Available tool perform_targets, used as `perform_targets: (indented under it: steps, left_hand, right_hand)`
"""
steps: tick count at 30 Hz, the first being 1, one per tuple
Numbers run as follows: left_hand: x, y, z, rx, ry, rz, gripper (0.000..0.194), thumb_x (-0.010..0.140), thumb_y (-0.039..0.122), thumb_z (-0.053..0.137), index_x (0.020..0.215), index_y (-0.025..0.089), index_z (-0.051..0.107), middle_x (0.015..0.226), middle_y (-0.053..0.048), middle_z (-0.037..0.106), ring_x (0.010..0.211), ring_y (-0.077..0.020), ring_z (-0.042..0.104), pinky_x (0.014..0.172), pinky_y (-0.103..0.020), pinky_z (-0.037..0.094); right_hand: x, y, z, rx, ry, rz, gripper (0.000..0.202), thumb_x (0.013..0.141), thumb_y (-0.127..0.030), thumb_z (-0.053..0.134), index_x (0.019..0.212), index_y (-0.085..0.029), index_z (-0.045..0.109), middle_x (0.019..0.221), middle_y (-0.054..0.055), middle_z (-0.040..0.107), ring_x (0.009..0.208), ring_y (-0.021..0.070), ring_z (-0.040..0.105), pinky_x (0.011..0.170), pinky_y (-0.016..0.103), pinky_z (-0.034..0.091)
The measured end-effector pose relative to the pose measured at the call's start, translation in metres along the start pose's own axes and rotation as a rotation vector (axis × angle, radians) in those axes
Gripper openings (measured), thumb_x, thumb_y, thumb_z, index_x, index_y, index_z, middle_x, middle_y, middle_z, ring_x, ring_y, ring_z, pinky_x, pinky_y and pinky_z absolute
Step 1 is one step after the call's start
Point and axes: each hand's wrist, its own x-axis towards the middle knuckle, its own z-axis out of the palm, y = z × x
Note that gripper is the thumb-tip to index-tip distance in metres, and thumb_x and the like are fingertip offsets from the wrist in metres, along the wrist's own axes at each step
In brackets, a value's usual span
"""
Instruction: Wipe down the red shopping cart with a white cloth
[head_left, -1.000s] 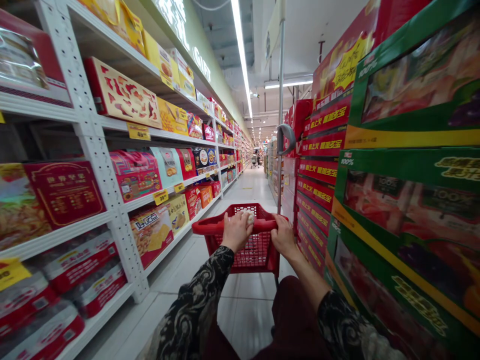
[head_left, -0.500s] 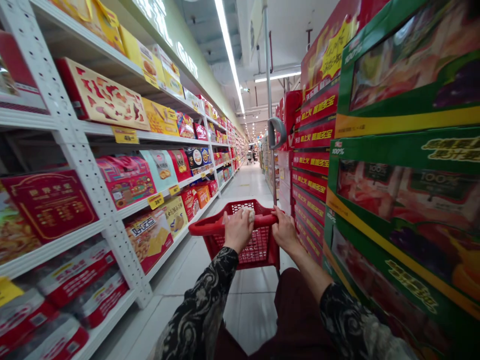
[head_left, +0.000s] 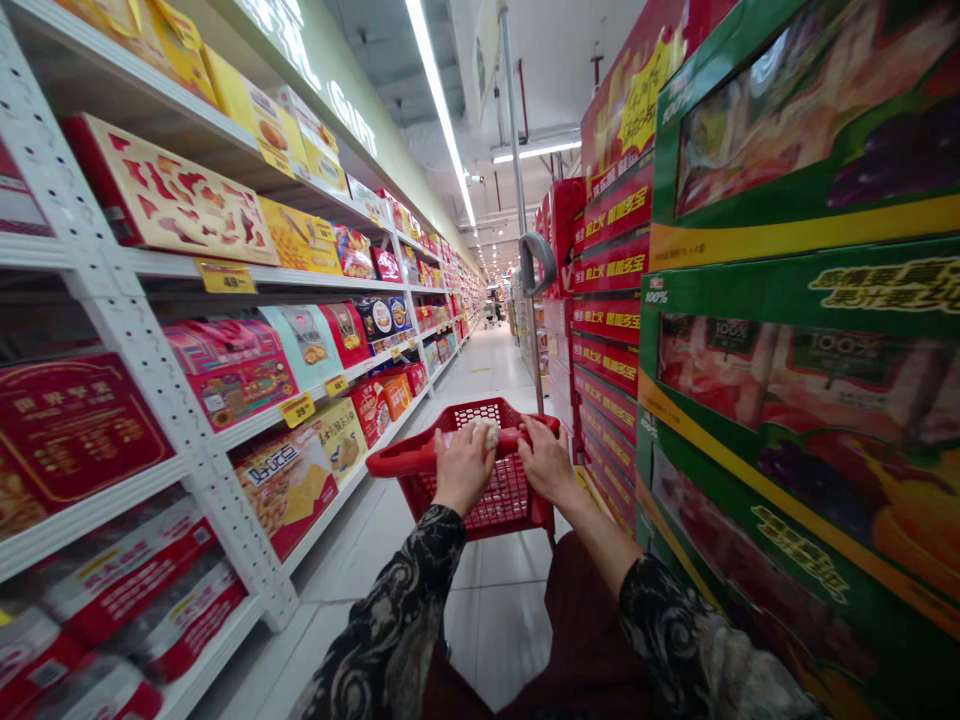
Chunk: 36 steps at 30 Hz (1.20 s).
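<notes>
A red shopping cart (head_left: 504,498) with a lattice basket stands in front of my legs. My left hand (head_left: 463,466) is closed over the middle of its red handle (head_left: 401,459). By the left fingertips, against the handle, is a small white crumpled thing (head_left: 491,436) that looks like tissue; the fingers partly cover it. My right hand (head_left: 546,462) is closed on the handle towards its right end, close beside the left. Palms and thumbs are partly hidden from above. What lies inside the basket cannot be made out.
White shelving (head_left: 191,455) with boxed foods and yellow price tags lines the left. Stacked green juice cartons (head_left: 795,280) and red drink cases (head_left: 611,280) crowd the right side. A metal pole (head_left: 517,150) rises ahead on the right. The tiled aisle (head_left: 480,370) runs forward.
My view has advanced slightly and swung a little to the right. The right hand has slid inward along the handle, nearer the left hand; the handle's right end now shows beyond it.
</notes>
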Motion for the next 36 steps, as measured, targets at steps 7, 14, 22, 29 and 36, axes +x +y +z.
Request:
perform_targets:
  steps: [7, 14, 22, 29, 36]
  left_hand:
    - [-0.007, -0.031, -0.016, 0.073, -0.011, -0.203, 0.039, 0.086, 0.033, 0.039, 0.122, 0.023, 0.049, 0.125, -0.010, 0.056, 0.108, -0.0258, 0.055, 0.104, -0.059, 0.021]
    - [-0.004, 0.010, 0.002, -0.006, -0.006, -0.011, 0.038, 0.085, 0.031, 0.041, 0.122, 0.024, 0.048, 0.130, -0.009, 0.052, 0.119, -0.0243, 0.048, 0.107, -0.056, 0.019]
    - [-0.009, -0.036, -0.005, 0.009, 0.011, -0.142, 0.038, 0.087, 0.033, 0.038, 0.122, 0.022, 0.047, 0.128, -0.009, 0.054, 0.114, -0.0242, 0.051, 0.106, -0.056, 0.018]
    - [-0.015, -0.080, -0.007, 0.033, 0.050, -0.339, 0.036, 0.086, 0.033, 0.040, 0.118, 0.020, 0.051, 0.116, -0.011, 0.060, 0.104, -0.0242, 0.056, 0.100, -0.051, 0.029]
    - [-0.009, -0.029, 0.006, -0.004, 0.054, -0.106, 0.037, 0.084, 0.031, 0.042, 0.120, 0.023, 0.049, 0.128, -0.009, 0.054, 0.116, -0.0238, 0.049, 0.106, -0.053, 0.021]
  right_hand:
    - [0.000, -0.002, 0.005, -0.018, 0.033, -0.002, 0.040, 0.087, -0.021, 0.039, 0.124, -0.013, 0.051, 0.127, 0.012, 0.055, 0.121, 0.0229, 0.045, 0.108, 0.050, 0.013]
    - [0.000, -0.017, 0.011, -0.028, 0.019, -0.094, 0.034, 0.088, -0.022, 0.039, 0.117, -0.017, 0.056, 0.125, 0.009, 0.057, 0.123, 0.0234, 0.043, 0.106, 0.052, 0.014]
    - [-0.003, -0.012, 0.007, -0.070, -0.041, -0.089, 0.029, 0.086, -0.023, 0.042, 0.109, -0.020, 0.061, 0.122, 0.007, 0.059, 0.121, 0.0235, 0.044, 0.105, 0.054, 0.011]
    - [-0.003, -0.016, 0.009, -0.092, -0.035, -0.095, 0.029, 0.085, -0.022, 0.044, 0.108, -0.019, 0.061, 0.121, 0.008, 0.060, 0.120, 0.0242, 0.045, 0.105, 0.055, 0.013]
    - [0.001, -0.023, 0.017, -0.095, -0.031, -0.132, 0.032, 0.085, -0.023, 0.043, 0.112, -0.020, 0.060, 0.122, 0.008, 0.059, 0.120, 0.0229, 0.045, 0.105, 0.053, 0.015]
